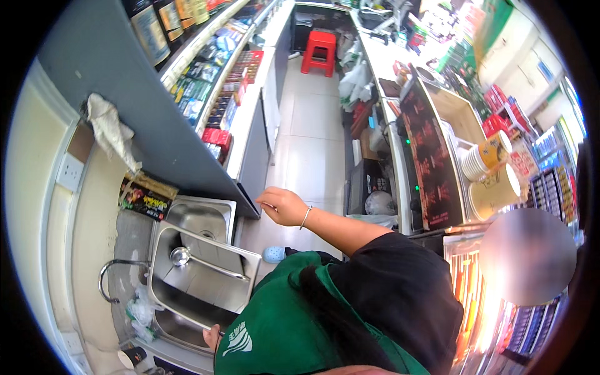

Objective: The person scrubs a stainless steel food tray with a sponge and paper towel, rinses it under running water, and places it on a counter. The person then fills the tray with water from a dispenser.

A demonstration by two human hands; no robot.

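Observation:
My right hand hovers over the floor aisle beside the sink, its fingers loosely curled and a bracelet on the wrist. Whether anything small is between those fingers is unclear. Low in the picture, my left hand is at the near rim of a rectangular stainless steel pan, fingers against its edge; the green apron partly hides this hand. The pan sits across a double-basin steel sink. Inside it lies a metal ladle, its handle pointing towards my apron.
A curved faucet and plastic bags are beside the sink. A grey cabinet panel with a hanging cloth rises behind. A red stool stands down the aisle. Paper cups top the right counter. Another person's blurred head is at right.

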